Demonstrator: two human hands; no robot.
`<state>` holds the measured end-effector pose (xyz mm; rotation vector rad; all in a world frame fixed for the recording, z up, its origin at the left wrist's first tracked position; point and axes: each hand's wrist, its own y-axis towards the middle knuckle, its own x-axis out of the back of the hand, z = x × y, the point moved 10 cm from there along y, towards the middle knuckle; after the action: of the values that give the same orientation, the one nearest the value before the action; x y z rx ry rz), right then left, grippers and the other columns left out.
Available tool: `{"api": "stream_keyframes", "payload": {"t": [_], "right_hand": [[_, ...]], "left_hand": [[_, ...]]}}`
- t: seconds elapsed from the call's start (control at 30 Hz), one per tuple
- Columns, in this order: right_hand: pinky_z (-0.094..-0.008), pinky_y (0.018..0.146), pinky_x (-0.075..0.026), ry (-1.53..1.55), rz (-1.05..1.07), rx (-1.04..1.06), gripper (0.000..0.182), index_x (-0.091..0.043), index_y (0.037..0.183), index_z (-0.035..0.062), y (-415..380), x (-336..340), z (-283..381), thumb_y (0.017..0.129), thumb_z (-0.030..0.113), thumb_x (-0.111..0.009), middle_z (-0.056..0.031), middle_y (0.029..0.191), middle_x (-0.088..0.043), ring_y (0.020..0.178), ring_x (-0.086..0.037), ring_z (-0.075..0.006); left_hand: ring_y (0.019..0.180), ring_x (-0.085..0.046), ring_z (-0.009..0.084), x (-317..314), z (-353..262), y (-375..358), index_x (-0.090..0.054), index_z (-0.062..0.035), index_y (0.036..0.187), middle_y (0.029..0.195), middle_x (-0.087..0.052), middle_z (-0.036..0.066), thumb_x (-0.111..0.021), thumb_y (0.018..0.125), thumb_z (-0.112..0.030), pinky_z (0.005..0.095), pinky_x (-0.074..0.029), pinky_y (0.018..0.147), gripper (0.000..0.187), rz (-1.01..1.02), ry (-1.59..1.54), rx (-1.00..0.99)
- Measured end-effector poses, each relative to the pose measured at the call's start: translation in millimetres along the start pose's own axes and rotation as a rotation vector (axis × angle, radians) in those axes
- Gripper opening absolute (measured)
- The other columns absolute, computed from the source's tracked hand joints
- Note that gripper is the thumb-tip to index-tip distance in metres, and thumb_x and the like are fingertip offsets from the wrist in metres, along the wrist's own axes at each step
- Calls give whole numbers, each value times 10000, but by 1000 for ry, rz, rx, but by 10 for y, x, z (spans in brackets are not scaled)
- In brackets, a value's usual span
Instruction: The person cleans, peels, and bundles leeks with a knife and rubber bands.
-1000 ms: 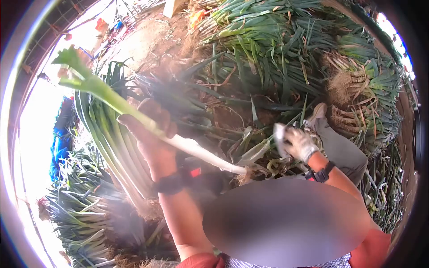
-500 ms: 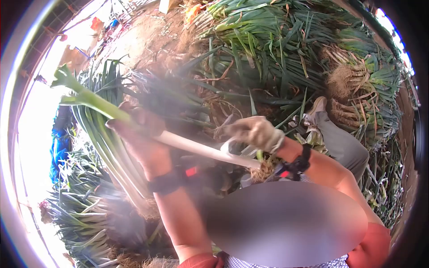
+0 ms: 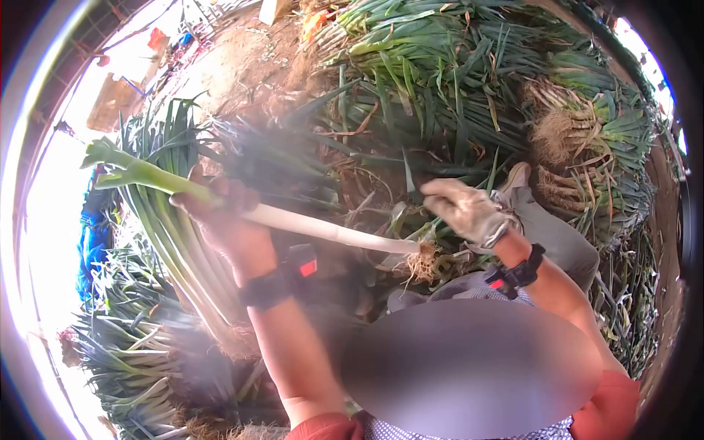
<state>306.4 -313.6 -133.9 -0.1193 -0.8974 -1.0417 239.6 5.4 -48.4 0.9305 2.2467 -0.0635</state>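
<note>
My left hand is wrapped round a long leek near its green end. The white stalk slants down to the right and ends in a tuft of roots. To the right of those roots is my right hand, in a pale work glove, its fingers stretched out and touching nothing that I can see. Beside and below my left hand leans a group of leeks with white stalks and green leaves.
A large heap of green leeks covers the top. Rooted bundles lie at the right, near my bent leg. More leeks lie at lower left, with blue material above them. Bare soil shows at upper left.
My right hand has moved right, away from the stalk, and its fingers have stretched out. The root end of the leek has risen slightly, and the peel near my right hand is no longer there.
</note>
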Motion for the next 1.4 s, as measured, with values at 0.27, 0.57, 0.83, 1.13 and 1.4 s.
{"api": "stream_keyframes", "payload": {"t": [0.27, 0.57, 0.83, 1.13, 1.4], "right_hand": [[-380, 786, -479, 40, -173, 219, 642, -403, 1202, 5, 20, -579, 1032, 703, 259, -717, -162, 1003, -579, 893, -583, -341], [-277, 718, -483, 633, -49, -261, 359, -592, 1088, 39, 144, -463, 820, 744, 96, -680, -116, 931, -637, 823, -632, -172], [-263, 716, -487, 748, -278, -104, 159, -640, 931, 7, 61, -380, 719, 773, 29, -633, -103, 942, -641, 795, -618, -153], [-273, 525, -473, 1364, 13, -686, 118, -562, 818, 48, -617, -452, -425, 858, 151, -520, -47, 721, -557, 601, -547, -104], [-322, 867, -443, 371, 10, -427, 367, -526, 1140, 13, -767, -191, -859, 858, 246, -551, -168, 1102, -579, 1018, -561, -268]], "left_hand": [[647, -424, 164, 163, 284, -24, -434, -73, 1063, 759, -414, 34, -429, 923, -380, 398, -485, 720, 337, -273, 82, 41], [966, -551, 251, -159, 490, -41, -442, -94, 1130, 1077, -540, 135, -524, 883, -265, 381, -456, 829, 312, 100, -201, 313], [818, -610, 323, -53, 436, -49, -442, -89, 1065, 879, -557, 97, -545, 870, -92, 472, -498, 748, 220, 42, -91, 106], [599, -539, 153, 69, 300, -20, -428, -95, 1105, 832, -530, 75, -531, 874, -85, 279, -437, 471, 253, -46, -3, -30], [526, -470, 109, -88, 535, -213, -424, -99, 1051, 778, -493, 37, -508, 878, -80, 250, -398, 433, 193, -70, 20, 43]]}}
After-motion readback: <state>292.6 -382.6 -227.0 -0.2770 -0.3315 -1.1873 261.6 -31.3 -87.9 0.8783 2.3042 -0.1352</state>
